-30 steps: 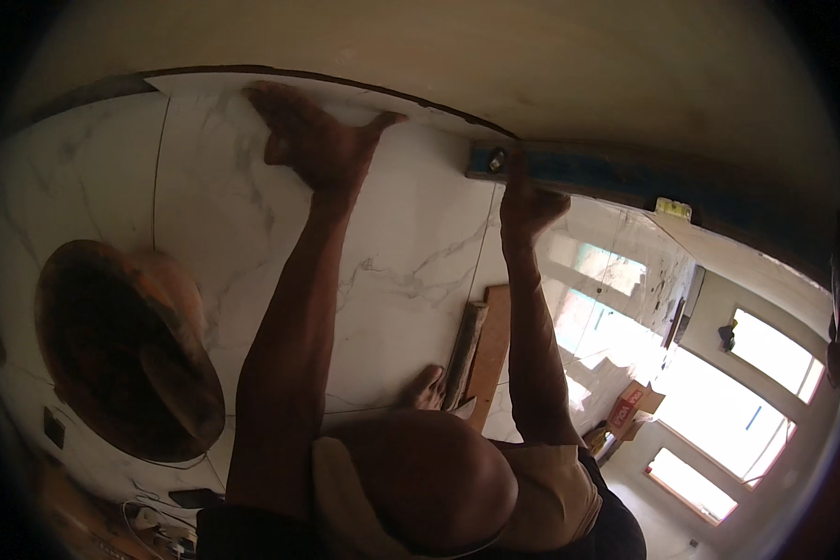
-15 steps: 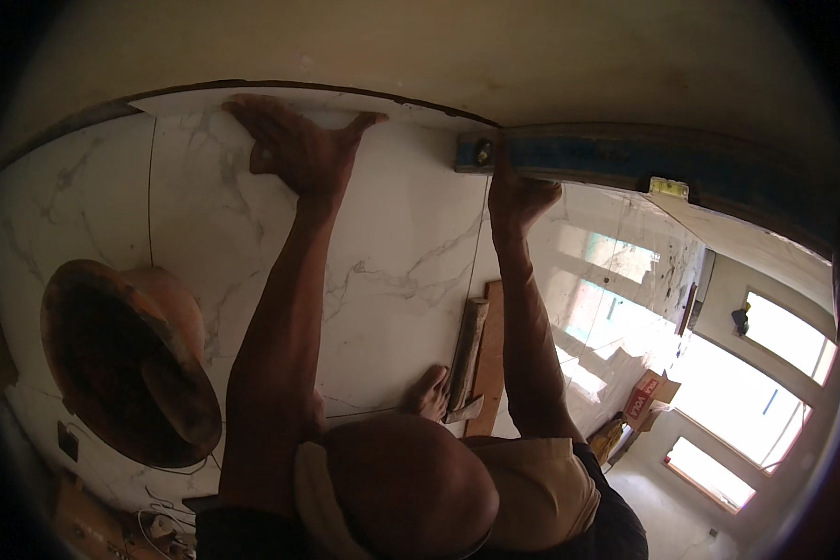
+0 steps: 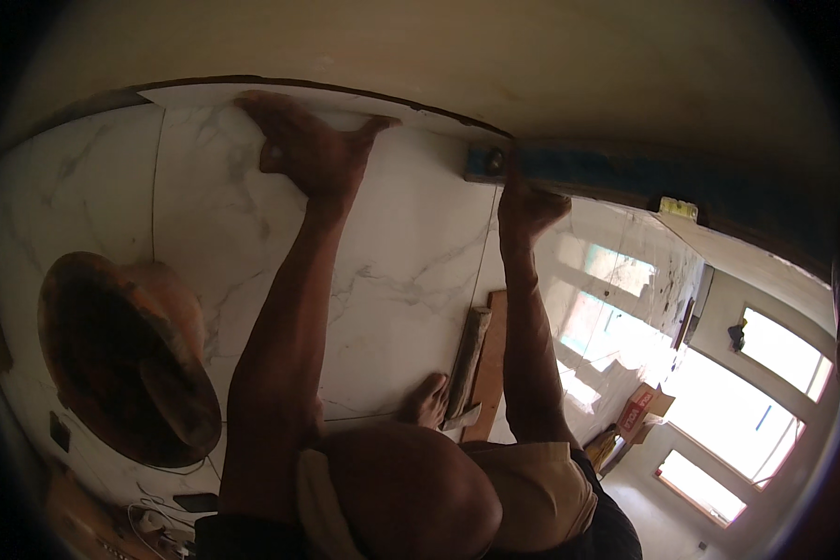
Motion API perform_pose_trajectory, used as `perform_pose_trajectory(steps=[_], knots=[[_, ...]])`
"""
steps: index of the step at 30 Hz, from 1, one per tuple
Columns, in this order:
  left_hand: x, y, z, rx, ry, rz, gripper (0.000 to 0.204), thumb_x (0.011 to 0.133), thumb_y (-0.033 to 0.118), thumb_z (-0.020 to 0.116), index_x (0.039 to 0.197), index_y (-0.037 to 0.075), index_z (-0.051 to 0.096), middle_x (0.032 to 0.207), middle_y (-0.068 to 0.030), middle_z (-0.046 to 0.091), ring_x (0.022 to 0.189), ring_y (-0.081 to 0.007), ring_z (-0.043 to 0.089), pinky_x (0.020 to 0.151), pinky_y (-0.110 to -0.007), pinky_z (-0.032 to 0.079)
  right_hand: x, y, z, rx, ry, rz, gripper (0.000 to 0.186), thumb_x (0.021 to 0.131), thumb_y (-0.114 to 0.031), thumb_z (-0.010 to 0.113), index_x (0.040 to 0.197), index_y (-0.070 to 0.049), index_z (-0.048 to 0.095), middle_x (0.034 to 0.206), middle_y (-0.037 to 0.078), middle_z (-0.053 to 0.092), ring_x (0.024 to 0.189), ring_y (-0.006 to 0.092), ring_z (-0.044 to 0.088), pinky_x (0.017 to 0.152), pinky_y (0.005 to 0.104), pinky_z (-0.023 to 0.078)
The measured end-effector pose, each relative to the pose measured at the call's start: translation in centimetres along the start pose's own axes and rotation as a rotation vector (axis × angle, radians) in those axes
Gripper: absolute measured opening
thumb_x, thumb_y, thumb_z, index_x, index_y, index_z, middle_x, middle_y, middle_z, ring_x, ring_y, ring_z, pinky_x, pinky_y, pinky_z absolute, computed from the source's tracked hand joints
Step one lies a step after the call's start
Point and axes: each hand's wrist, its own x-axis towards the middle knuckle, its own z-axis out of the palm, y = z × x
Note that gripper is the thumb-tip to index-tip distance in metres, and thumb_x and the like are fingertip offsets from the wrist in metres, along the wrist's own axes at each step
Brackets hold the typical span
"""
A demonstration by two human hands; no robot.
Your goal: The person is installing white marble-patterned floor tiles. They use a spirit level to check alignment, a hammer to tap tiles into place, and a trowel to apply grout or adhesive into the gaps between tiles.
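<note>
A: Where are the person's hands?

B: The left hand lies flat and spread wide, palm pressed on a large white marble-veined tile near its far edge; it grips nothing. The right hand reaches up to the near end of a long blue spirit level that runs along the tile's far edge, against the beige wall. Its fingers touch the level's end, but whether they close round it cannot be told.

A: How should this be handled well?

B: Judging from the pose, the tile is being pressed and checked against the level. Even palm pressure, spread as it is now, seems wiser than pushing on one corner. The level wants to sit flush along the edge without rocking.

A: What lies around?

B: A thin joint line separates this tile from the next one on the left. A round reddish-brown pan, dark inside, rests on that side. Just right of the tile sit a wooden batten and a plank, beside the person's bare foot.

A: Is there room to move?

B: The far edge is hemmed by the wall, so there is little play there. The right side is crowded by the timber. More open floor appears toward the bright windows, where a cardboard box stands.
</note>
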Motion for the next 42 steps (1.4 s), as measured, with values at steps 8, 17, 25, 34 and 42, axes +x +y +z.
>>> perform_pose_trajectory(steps=[8,17,25,34,42], knots=[[-0.6,-0.4,0.7,0.085,0.002,-0.003,0.155,0.051,0.095,0.054,0.149,-0.009,-0.006,0.152,-0.041,0.001,0.144,-0.0515,0.003,0.107,-0.065,0.019,-0.1,1.9,0.3,0.047,0.043,-0.12,0.022,0.076,-0.008,0.082,0.086,0.006,0.068,0.085,0.004,0.071,0.074,0.0079,0.06,0.067,0.0266,0.049],[0.9,0.2,0.6,0.145,-0.027,0.009,0.166,0.044,0.095,0.06,0.144,-0.017,-0.011,0.152,-0.0417,-0.002,0.146,-0.0473,0.003,0.098,-0.067,0.025,0.4,3.2,0.2,0.165,0.046,0.032,0.021,0.079,-0.015,0.078,0.083,0.003,0.068,0.079,0.007,0.072,0.069,0.0112,0.063,0.065,0.0302,0.051],[1.1,1.9,-0.2,0.345,-0.176,-0.123,0.17,0.039,0.091,0.069,0.144,-0.018,-0.007,0.152,-0.0402,-0.004,0.148,-0.0424,0.001,0.094,-0.063,0.031,-2.7,-1.1,-10.3,-0.163,-0.012,0.264,0.031,0.079,-0.026,0.079,0.088,0.002,0.071,0.083,0.009,0.073,0.077,0.0146,0.066,0.069,0.0304,0.051],[1.1,1.6,-0.5,0.276,-0.122,-0.062,0.17,0.039,0.087,0.073,0.142,-0.021,-0.007,0.15,-0.0438,-0.005,0.146,-0.0465,0.001,0.093,-0.069,0.026,-10.6,2.2,-27.9,-0.111,0.345,0.266,0.026,0.092,-0.022,0.067,0.102,0.001,0.062,0.088,0.004,0.062,0.079,0.0094,0.055,0.07,0.0249,0.044],[1.1,2.2,-1.2,0.215,-0.172,-0.113,0.169,0.042,0.083,0.076,0.14,-0.021,-0.013,0.152,-0.04,-0.007,0.146,-0.0462,-0.001,0.098,-0.077,0.016,-15.9,7.4,-31.7,0.424,0.388,0.791,0.022,0.095,-0.025,0.063,0.1,-0.004,0.061,0.086,0.002,0.062,0.073,0.0102,0.061,0.062,0.0262,0.051]])
